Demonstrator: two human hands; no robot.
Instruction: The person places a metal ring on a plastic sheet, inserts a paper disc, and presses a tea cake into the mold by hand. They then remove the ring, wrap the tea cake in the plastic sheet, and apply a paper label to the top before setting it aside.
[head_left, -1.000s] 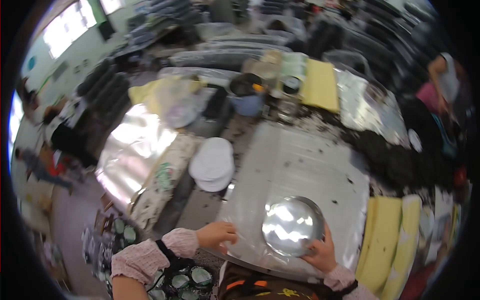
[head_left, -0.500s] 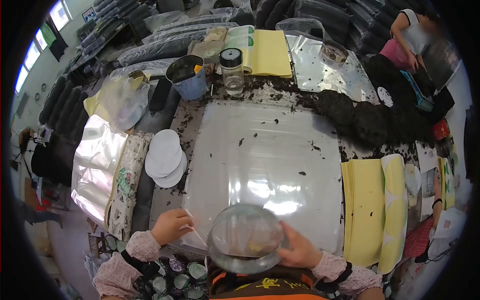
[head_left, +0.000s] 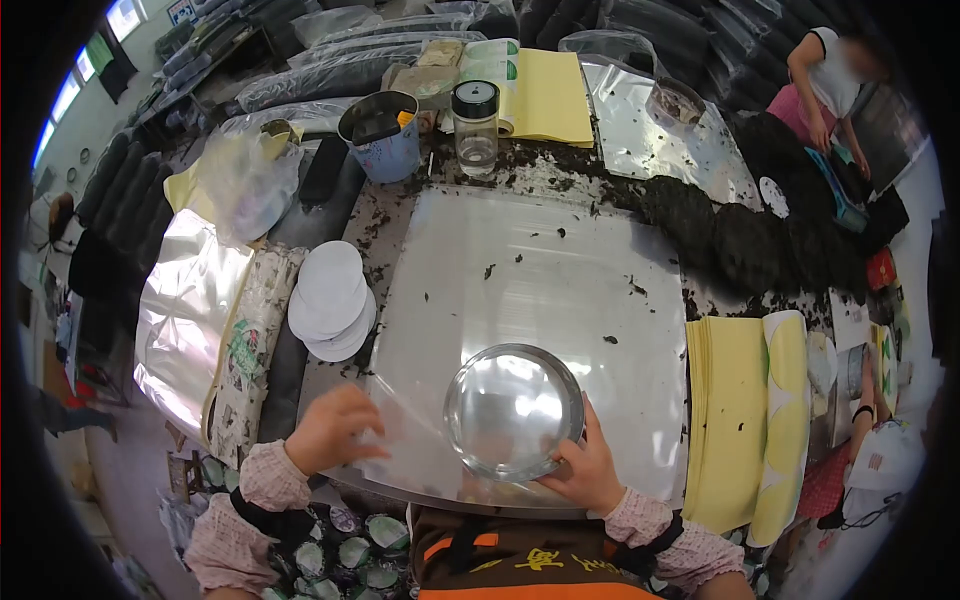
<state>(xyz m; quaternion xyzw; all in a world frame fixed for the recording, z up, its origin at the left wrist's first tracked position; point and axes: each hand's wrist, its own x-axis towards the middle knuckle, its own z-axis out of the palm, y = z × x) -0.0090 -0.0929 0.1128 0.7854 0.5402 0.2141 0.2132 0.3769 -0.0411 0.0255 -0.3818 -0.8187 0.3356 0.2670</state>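
The right hand [head_left: 588, 466] grips the round dish [head_left: 514, 412] by its right rim; the left hand [head_left: 340, 430], blurred, hovers apart, fingers curled.

I wore pale pink, dark-flecked sleeves [head_left: 217, 548] with gathered cuffs [head_left: 275, 478], black bands [head_left: 262, 515] around them, and a dark brown apron [head_left: 445, 570] bearing orange strips [head_left: 460, 545] and yellow characters [head_left: 543, 560].

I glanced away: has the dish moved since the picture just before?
Yes, forward: the dish overlapped the near edge of the sheet; now, in the right hand, it shows wholly inside that edge.
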